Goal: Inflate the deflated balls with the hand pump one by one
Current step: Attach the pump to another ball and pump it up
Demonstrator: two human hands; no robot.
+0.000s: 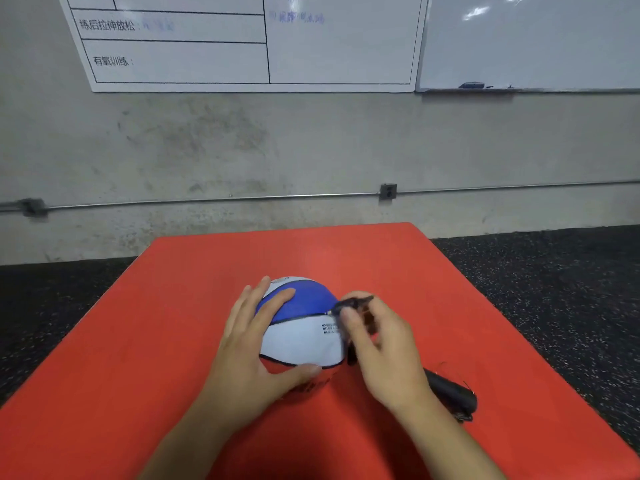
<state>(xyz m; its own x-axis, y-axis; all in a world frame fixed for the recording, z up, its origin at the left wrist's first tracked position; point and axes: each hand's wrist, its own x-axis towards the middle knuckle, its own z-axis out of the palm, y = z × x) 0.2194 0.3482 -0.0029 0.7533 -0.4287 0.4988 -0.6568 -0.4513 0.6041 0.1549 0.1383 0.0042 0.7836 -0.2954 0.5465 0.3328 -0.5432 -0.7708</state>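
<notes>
Steadying ball (298, 327): left hand (252, 355) flat; right hand (377, 344) pinching pump hose (353, 303).

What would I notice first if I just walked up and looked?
Probably the big red mat filling the bottom of the view, with a squashed blue and white ball in its middle. The left hand rests flat against the ball's left side, while the right hand pinches the black pump nozzle at its right side, and the black pump body lies on the mat behind that wrist. Up on the grey wall hang two whiteboards.
</notes>
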